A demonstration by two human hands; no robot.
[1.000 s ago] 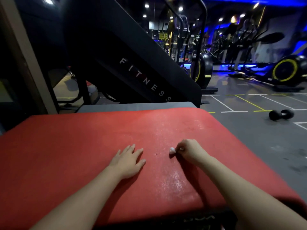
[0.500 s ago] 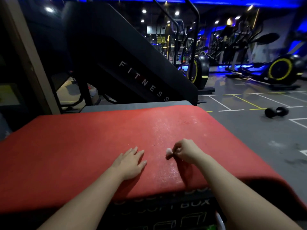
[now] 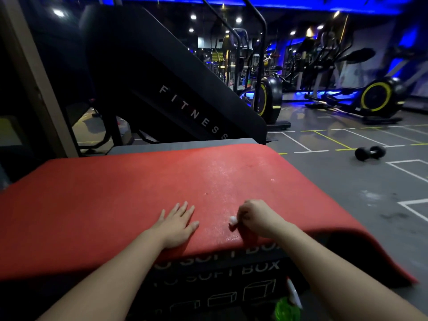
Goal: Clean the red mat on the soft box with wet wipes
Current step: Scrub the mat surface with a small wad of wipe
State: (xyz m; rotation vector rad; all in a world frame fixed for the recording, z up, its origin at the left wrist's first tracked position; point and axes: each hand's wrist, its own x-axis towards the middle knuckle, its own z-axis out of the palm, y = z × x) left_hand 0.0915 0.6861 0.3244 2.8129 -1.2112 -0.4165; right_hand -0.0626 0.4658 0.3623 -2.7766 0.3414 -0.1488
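Left hand (image 3: pixel 177 224) flat, fingers spread, pressed on red mat (image 3: pixel 115 200). Right hand (image 3: pixel 257 218) curled, pinched balled wet wipe (image 3: pixel 232 220) against mat, wipe protruding left of knuckles.

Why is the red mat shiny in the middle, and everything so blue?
Head view: overhead lights glare off a damp-looking streak on the red mat; blue strip lights tint the dim background; the soft box lettering is blurred.

One mat (image 3: pixel 111 205), one wipe (image 3: pixel 233 220) — two hands (image 3: pixel 177 224) (image 3: pixel 257 217)
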